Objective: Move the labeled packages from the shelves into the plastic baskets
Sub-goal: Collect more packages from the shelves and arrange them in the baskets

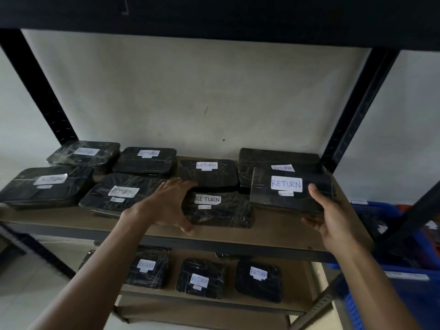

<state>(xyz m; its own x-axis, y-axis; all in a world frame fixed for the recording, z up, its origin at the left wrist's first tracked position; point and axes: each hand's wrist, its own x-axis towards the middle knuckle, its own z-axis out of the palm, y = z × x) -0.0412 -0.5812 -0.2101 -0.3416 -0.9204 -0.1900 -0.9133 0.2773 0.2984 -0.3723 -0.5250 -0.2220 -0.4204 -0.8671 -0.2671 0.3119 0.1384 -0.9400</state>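
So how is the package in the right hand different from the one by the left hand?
The package in the right hand is lifted and tilted; the front middle package lies flat on the shelf. The right hand grips the first, while the left hand spreads open at the second's edge. The held one's label looks bigger. Both are black, plastic-wrapped and marked RETURN.

My packages [209,173] are black with white labels [286,184] lettered blue. The shelf board [281,236] is tan, the baskets [404,294] blue.

Packages [208,175] lie on the shelf [71,219] — baskets [404,234] to its right.
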